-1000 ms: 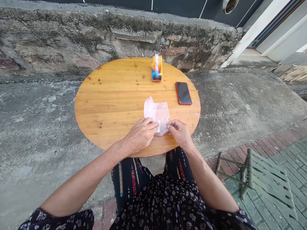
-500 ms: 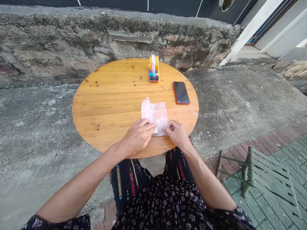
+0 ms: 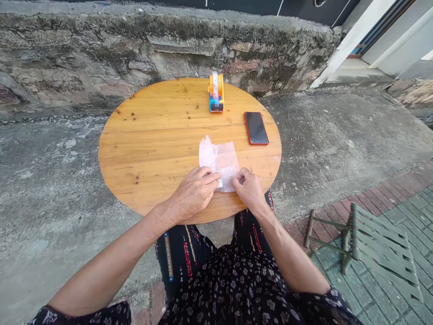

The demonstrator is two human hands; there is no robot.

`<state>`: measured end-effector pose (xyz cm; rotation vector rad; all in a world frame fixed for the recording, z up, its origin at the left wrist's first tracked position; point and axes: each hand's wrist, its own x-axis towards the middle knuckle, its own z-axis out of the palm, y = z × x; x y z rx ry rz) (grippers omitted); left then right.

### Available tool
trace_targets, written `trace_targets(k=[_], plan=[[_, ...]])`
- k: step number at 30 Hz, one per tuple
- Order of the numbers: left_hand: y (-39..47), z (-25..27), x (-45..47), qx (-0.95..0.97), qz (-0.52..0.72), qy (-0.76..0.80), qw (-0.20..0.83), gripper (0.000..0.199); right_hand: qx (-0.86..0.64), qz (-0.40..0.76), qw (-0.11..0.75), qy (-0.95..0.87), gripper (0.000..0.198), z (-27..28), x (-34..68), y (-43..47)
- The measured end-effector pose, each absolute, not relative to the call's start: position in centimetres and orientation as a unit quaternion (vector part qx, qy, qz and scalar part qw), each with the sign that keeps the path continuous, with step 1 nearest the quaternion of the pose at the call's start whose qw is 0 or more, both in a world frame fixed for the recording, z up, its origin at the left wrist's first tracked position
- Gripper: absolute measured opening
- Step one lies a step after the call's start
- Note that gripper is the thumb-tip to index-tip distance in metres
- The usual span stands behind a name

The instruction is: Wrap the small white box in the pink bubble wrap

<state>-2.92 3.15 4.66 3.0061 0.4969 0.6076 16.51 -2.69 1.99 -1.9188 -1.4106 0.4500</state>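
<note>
A crumpled, see-through pinkish sheet of bubble wrap (image 3: 226, 155) lies on the wooden table in front of me, partly folded over itself. On its lower left part rests my left hand (image 3: 198, 187), fingers close together and pressing the wrap; the thumb is mostly hidden. A small shiny white patch shows by those fingertips. My right hand (image 3: 248, 187) is closed in a pinch at the lower right edge of the wrap, thumb against index finger. Whether anything lies inside the wrap I cannot tell.
The oval wooden table (image 3: 149, 149) carries a yellow and blue tape dispenser (image 3: 216, 92) at its far side. A phone in a red case (image 3: 256, 128) lies at the right. Behind runs a rough stone wall (image 3: 111, 58); a green slatted folding stool (image 3: 382, 248) stands right.
The right hand has shifted slightly right along the wrap's edge, and the wrap's right side sits a little further out. The left hand stays in place. The view has tilted slightly.
</note>
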Motion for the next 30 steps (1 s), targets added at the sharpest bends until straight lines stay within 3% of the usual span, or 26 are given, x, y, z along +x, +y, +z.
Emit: trace_targets(k=[5, 9, 17, 30], plan=[[3.0, 4.8, -2.7, 0.968, 0.186, 0.169, 0.026, 0.017, -0.732, 0.205, 0.399, -0.513, 0.009, 1.6, 16.8, -3.1], [3.1, 4.9, -2.6, 0.967, 0.188, 0.168, 0.028, 0.017, -0.704, 0.248, 0.442, -0.498, 0.023, 1.2, 16.9, -3.2], [3.2, 5.2, -2.3, 0.971, 0.170, 0.165, 0.022, 0.021, -0.655, 0.292, 0.514, -0.471, 0.029, 1.9, 15.2, -2.6], [2.9, 4.3, -2.8, 0.960, 0.207, 0.183, 0.055, 0.026, -0.565, 0.338, 0.500, -0.562, 0.050, 2.6, 14.2, -1.6]])
